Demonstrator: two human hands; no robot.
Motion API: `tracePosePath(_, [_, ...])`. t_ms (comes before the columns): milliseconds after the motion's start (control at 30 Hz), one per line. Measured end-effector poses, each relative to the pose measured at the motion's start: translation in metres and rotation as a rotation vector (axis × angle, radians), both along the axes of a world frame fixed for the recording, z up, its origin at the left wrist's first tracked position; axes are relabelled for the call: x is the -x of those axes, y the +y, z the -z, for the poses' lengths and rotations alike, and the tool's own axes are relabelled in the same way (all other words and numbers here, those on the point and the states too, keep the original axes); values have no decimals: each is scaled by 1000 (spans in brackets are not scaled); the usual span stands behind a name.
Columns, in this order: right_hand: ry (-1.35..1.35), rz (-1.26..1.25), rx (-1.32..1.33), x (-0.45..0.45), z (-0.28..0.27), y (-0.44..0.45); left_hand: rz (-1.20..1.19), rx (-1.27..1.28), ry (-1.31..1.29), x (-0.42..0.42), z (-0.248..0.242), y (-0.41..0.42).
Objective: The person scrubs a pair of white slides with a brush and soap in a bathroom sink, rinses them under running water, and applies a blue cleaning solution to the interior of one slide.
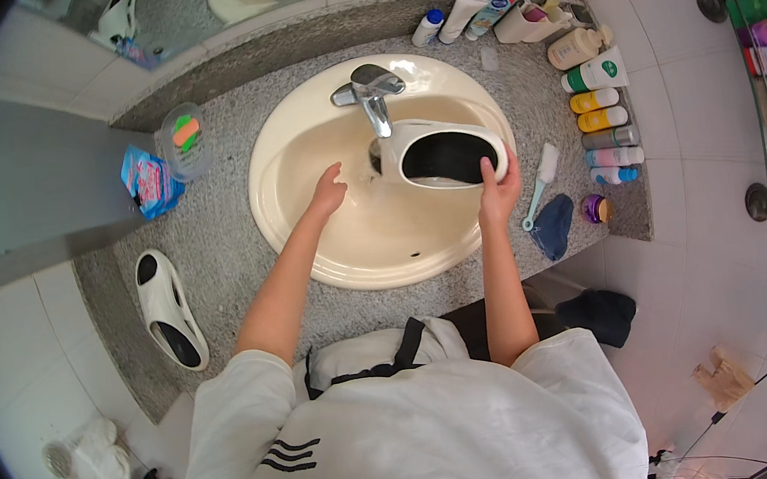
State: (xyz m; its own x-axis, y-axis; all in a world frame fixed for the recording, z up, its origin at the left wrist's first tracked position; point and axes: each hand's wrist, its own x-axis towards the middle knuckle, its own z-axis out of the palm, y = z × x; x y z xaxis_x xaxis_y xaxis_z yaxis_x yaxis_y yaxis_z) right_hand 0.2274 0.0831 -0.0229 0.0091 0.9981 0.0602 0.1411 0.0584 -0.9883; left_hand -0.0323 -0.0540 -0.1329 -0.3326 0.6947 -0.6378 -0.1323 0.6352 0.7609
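Note:
My right hand (502, 187) grips one end of a white slip-on shoe with a black insole (394, 172), thumb at its opening. The shoe lies across the right part of a cream washbasin (326, 247), with its other end beneath the chrome faucet (377, 106). Over the basin's left part hovers my left hand (330, 192), holding nothing, fingers apart and pointing towards the drain. Water seems to fall near the drain, partly hidden by the shoe. A matching white shoe (174, 303) rests on the granite counter at the left.
Right of the basin lie a scrub brush (542, 182) and a dark blue cloth (554, 228). Several bottles and tubes (596, 100) line the counter's right edge. A blue pouch (154, 182) and a clear plastic tub (188, 160) stand at the left. A glass shelf (766, 109) juts from the right wall.

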Motion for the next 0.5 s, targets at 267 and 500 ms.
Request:
tracePosePath(267, [-216,-124,-391,-19,-103,-44,190,-244,559,25,-55,-40])
tracePosePath(500, [-346,-312,-897,-39,-126,-61,146,-333,844,64,-102,-102])
